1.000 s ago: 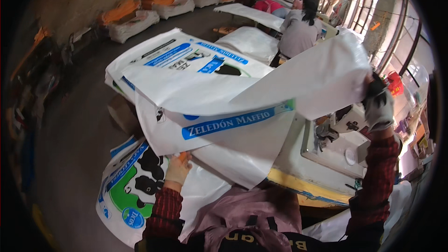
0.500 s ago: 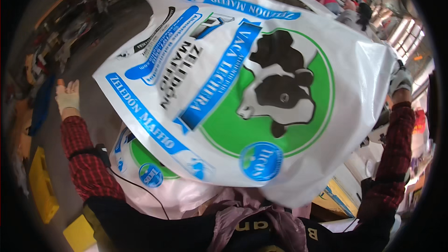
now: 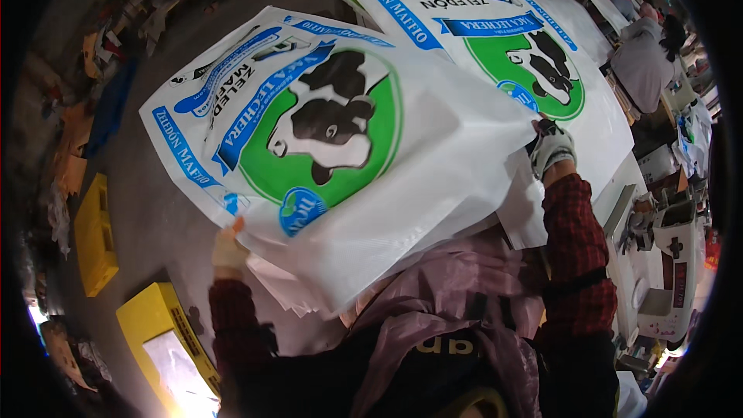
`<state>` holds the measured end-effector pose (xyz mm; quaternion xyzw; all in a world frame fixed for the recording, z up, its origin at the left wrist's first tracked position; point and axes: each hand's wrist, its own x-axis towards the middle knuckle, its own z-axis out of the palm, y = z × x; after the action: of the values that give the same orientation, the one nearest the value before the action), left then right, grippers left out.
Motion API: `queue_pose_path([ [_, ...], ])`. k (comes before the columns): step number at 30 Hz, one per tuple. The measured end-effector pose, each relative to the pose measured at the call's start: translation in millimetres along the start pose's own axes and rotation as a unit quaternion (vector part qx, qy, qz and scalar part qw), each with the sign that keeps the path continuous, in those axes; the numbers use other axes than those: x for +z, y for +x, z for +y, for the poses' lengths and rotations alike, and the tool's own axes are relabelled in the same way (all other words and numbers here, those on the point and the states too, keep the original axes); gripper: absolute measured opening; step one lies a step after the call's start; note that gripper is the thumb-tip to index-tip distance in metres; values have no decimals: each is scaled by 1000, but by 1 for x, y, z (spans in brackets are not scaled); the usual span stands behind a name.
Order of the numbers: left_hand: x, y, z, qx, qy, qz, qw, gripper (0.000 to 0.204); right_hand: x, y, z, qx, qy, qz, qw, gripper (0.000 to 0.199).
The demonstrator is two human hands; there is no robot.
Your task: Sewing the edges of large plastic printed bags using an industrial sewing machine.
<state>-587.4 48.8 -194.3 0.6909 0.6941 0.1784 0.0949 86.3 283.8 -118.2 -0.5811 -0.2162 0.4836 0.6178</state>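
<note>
A large white woven feed sack (image 3: 433, 186), printed with a cow's head on a green disc and blue bands, stretches in front of me, its body slack and slightly blurred. My right hand (image 3: 553, 149), in a pale glove with dark parts, grips its right-hand end. At the sack's near-left edge is my left hand (image 3: 230, 251), also in a pale glove. Motion smears its fingers, and one orange-tipped finger lies against the edge. Beyond my right hand another sack of the same print (image 3: 495, 31) lies flat. Several layered sack edges (image 3: 282, 288) show below the near edge.
Yellow objects, one boxy (image 3: 166, 333) and one long (image 3: 96, 236), stand on the grey floor at left. A blue item (image 3: 113, 108) lies beyond them. White machine-like equipment (image 3: 672, 263) stands at right. Another person in grey (image 3: 646, 62) is at far right.
The held sack has come down and moved left, uncovering the other printed sack. My left hand, open and apart before, has come in to the sack's edge. My right hand has moved inward.
</note>
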Motion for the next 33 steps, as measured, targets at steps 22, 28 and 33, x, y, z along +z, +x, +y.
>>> queue_pose_path([
  [22, 69, -145, -36, -565, -410, 149, 700, 33, -67, -97, 167, -102, -895, -352, 252, 45],
  [28, 90, -192, 69, -156, -166, -79, 971, 51, -90, -84, 191, -88, -854, -281, 430, 39],
  [33, 45, -144, 115, -271, 84, 86, 955, 37, -102, -72, 205, -108, -821, -275, 488, 43],
])
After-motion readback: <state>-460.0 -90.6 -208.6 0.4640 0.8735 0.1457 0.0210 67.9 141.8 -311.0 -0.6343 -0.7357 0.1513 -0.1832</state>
